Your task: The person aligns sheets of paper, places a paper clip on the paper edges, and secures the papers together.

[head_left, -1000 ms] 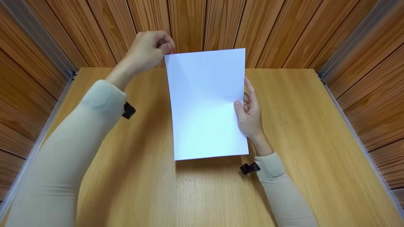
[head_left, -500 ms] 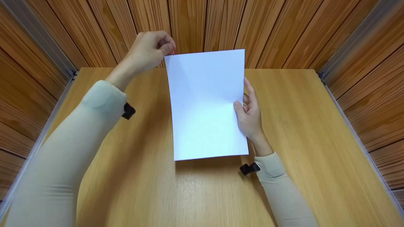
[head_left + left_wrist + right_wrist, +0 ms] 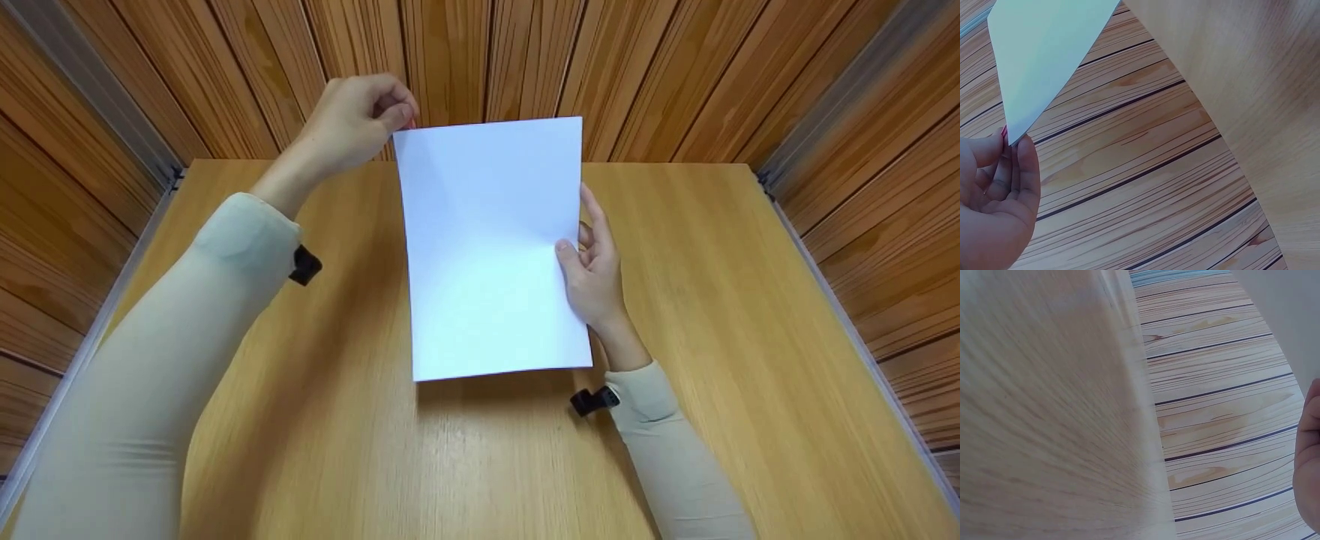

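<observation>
White paper (image 3: pixel 491 247), upright in the head view, is held up above the table; whether it is one sheet or several I cannot tell. Its right edge is gripped by my right hand (image 3: pixel 596 281), thumb on the front and fingers partly behind. At the top left corner my left hand (image 3: pixel 356 116) pinches a small thin red clip (image 3: pixel 412 123). The left wrist view shows this red clip (image 3: pixel 1004 131) between thumb and fingers at the paper's corner, its shape mostly hidden. Only part of my right hand (image 3: pixel 1310 467) shows in the right wrist view, beside the paper (image 3: pixel 1289 315).
Below the paper lies a light wooden table (image 3: pixel 480 465). A wood-plank wall (image 3: pixel 630 67) stands behind it, with more plank panels at both sides. Black wrist cameras (image 3: pixel 305 265) sit at both sleeve cuffs.
Almost nothing differs. The paper shifts by a tiny amount, and both hands keep their places on it.
</observation>
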`<state>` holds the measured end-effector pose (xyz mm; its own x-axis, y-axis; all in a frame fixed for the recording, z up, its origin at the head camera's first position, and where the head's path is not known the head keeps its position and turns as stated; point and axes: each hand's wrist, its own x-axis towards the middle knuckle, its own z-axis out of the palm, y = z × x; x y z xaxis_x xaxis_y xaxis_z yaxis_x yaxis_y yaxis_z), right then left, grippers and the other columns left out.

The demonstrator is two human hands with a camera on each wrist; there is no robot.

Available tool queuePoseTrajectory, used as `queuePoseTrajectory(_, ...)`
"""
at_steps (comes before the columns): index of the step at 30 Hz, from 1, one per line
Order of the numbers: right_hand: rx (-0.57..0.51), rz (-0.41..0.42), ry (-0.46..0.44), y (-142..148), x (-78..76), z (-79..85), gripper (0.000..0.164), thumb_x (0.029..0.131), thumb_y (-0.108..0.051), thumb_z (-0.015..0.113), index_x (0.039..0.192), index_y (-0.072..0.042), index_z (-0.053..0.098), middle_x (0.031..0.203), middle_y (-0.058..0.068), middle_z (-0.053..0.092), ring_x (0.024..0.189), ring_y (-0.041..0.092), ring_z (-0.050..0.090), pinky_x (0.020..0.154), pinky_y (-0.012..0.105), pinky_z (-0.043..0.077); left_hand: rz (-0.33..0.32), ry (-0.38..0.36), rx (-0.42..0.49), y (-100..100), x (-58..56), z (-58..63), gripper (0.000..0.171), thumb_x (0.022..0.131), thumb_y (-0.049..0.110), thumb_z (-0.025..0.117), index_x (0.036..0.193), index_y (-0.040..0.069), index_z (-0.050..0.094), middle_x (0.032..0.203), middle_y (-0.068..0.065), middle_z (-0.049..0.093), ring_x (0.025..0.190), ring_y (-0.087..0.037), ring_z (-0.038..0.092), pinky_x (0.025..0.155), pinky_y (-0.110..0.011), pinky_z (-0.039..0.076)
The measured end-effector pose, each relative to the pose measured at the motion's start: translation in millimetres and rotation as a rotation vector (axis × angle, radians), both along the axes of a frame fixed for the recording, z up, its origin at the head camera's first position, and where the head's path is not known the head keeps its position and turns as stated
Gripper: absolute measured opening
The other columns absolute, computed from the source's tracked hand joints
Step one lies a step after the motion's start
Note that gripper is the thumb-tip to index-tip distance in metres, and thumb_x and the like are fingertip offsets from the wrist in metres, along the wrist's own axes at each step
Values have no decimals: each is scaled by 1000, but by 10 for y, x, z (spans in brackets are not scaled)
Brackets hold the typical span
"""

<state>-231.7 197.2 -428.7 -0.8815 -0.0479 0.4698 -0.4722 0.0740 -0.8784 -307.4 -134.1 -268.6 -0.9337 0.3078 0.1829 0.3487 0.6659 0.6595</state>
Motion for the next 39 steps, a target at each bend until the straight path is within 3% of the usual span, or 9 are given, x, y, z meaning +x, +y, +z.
queuePoseTrajectory(10,-7,4,-3,-8,0,12,72,103,13,46,168,-9,27,143,19,63,99,23,71,45,18,36,-1,23,7,-4,-8,-20,25,114,26,50,120,11,70,108,-3,69,89,-15,59,74,-28,50)
queuePoseTrajectory(16,-18,17,-31,-19,12,22,72,104,11,46,169,-12,25,145,18,60,109,23,69,48,18,39,-10,48,17,-13,-4,-24,24,113,26,52,118,12,70,104,-2,70,82,-15,59,68,-28,49)
queuePoseTrajectory(22,4,16,-20,-15,8,6,73,104,11,47,169,-14,26,145,14,61,79,14,63,47,18,37,-11,55,24,-17,6,-28,24,113,27,51,119,12,69,104,-1,70,83,-16,59,68,-28,48)
queuePoseTrajectory(29,-7,18,-12,-11,-6,-8,73,103,12,47,169,-11,26,147,15,60,104,23,68,48,18,39,-4,53,15,-29,7,-44,25,113,30,51,120,14,69,102,-1,67,82,-15,57,68,-28,48)
queuePoseTrajectory(33,-11,18,-17,-16,-2,1,73,103,12,47,169,-11,26,147,15,59,110,26,67,49,18,39,-5,49,17,-31,0,-49,25,113,31,52,120,14,70,102,0,67,82,-15,57,68,-28,48)
queuePoseTrajectory(39,-25,19,-13,-6,4,8,72,103,12,47,169,-9,26,145,17,61,96,22,68,48,17,37,-19,51,28,-25,-5,-58,26,112,30,53,121,13,70,101,-1,67,81,-15,57,67,-27,49)
